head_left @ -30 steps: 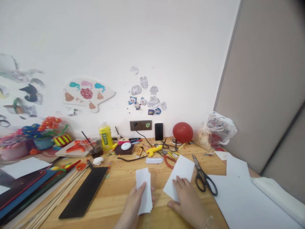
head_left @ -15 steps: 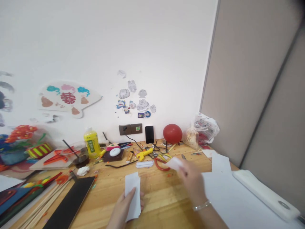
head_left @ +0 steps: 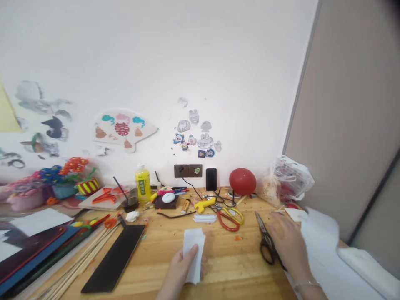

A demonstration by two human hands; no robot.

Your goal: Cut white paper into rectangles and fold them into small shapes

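My left hand (head_left: 183, 262) grips a small stack of white paper strips (head_left: 194, 254) upright above the wooden table, thumb across the front. To the right, my right hand (head_left: 289, 241) is a little blurred, its fingers stretched out and apart, and no object shows in it. Black-handled scissors (head_left: 266, 246) lie just left of that hand, partly overlapped by it; I cannot tell whether they touch. A large white sheet (head_left: 323, 233) lies at the far right beyond the hand, its upper part curled up.
Scissors with red and yellow handles (head_left: 230, 218), folded white strips (head_left: 205, 218) and a yellow glue gun (head_left: 204, 204) lie ahead. A red balloon (head_left: 243, 181) and a phone (head_left: 211, 179) stand near the wall. Leftward are a black board (head_left: 115, 258), thin wooden sticks (head_left: 79, 264) and a yellow bottle (head_left: 143, 183).
My right hand has moved right and no longer shows the piece of white paper it held. The black-handled scissors have come into view. The camera has turned left; my left hand keeps the strips.
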